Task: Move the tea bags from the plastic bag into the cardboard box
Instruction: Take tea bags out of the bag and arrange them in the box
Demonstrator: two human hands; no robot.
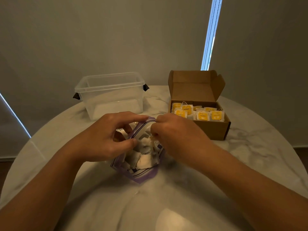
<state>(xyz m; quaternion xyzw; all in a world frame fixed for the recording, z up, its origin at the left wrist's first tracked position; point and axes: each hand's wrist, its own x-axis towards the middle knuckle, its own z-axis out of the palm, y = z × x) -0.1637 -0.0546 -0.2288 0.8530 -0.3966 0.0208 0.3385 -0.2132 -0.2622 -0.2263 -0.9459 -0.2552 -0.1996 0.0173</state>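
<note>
Centrally, left hand [103, 139] gripping plastic bag [141, 174], right hand [176, 132] pinching tea bag [153, 141], cardboard box [215, 129] holding more.

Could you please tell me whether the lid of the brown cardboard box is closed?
No, the brown cardboard box stands open at the top, with yellow-tagged tea bags visible inside.

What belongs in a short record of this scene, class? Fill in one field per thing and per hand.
table: round, marbled
bag: clear, mouth open, on table
box: cardboard, lid up
tub: clear, lidless, left of box
tea bags: heap in bag, more in box
left hand: holds bag's rim
right hand: pinches a tea bag at bag's mouth
</note>
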